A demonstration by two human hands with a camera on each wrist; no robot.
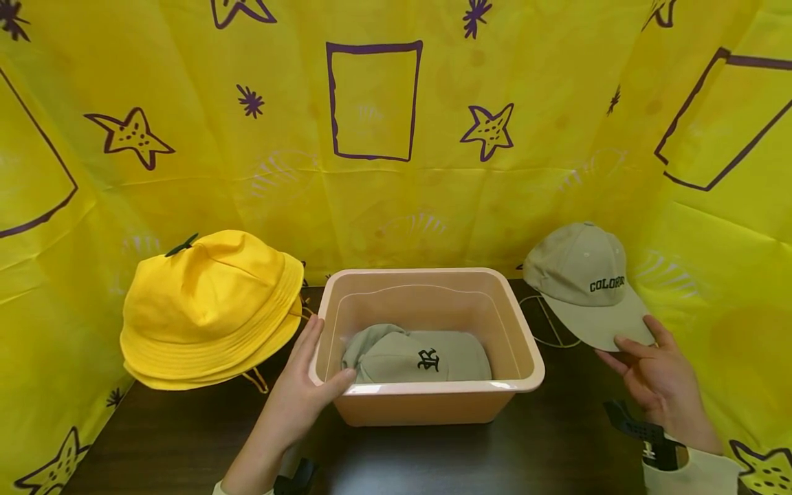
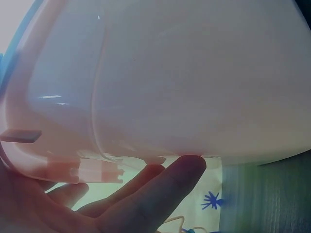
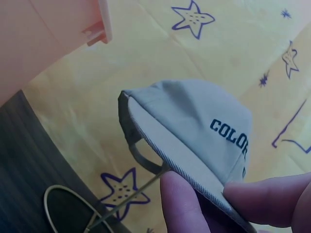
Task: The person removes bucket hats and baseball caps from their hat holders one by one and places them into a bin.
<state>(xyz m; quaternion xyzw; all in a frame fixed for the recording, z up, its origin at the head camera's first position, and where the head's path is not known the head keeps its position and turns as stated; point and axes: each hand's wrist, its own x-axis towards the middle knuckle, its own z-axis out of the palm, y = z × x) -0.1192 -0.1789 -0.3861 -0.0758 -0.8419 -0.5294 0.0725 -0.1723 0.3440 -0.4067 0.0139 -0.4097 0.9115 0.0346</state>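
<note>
Right of the bin (image 1: 433,389), your right hand (image 1: 665,378) pinches a grey-green cap (image 1: 581,265) by its brim, near one wire stand (image 3: 126,200); your left hand (image 1: 306,388) rests spread at the single bin's corner. Likely you're taking up this cap; next, lift it clear of the stand. Inside sits a second cap (image 1: 402,361); leftward, at least two stacked yellow hats (image 1: 210,309).

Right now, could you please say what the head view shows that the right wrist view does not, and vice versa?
Head only: the yellow hats, the left hand and the R-lettered cap inside the tub.
Right wrist only: a tab beneath the tub's rim.
Both: the tub, patterned cloth, and the right hand pinching the other cap by its brim.
</note>
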